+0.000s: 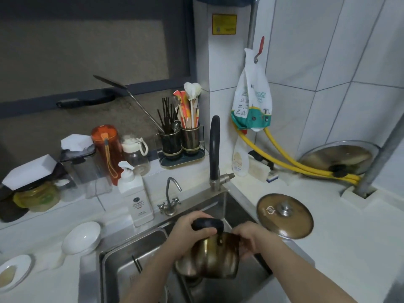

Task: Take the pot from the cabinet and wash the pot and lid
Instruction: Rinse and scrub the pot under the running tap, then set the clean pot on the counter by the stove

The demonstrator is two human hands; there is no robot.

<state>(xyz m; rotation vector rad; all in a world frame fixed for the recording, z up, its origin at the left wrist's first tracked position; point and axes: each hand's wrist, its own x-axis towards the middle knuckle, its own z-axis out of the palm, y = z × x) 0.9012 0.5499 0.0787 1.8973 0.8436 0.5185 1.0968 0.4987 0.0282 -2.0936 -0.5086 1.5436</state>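
Observation:
A stained steel pot (pixel 209 261) is held bottom-up over the sink (pixel 122 278), low in the middle of the view. My left hand (pixel 190 228) grips its black handle (pixel 208 224). My right hand (pixel 249 241) holds the pot's upturned base at the right, fingers curled over the edge. The pot's brownish lid (pixel 284 215) with a steel knob lies flat on the white counter just right of the sink.
A black faucet (pixel 214 152) rises behind the sink, a small steel tap (pixel 170 200) to its left. A white soap pump bottle (pixel 135 193), bowls (pixel 82 238), cups and a utensil holder (pixel 181 141) crowd the left. A larger lid (pixel 338 159) leans on yellow hoses at the right.

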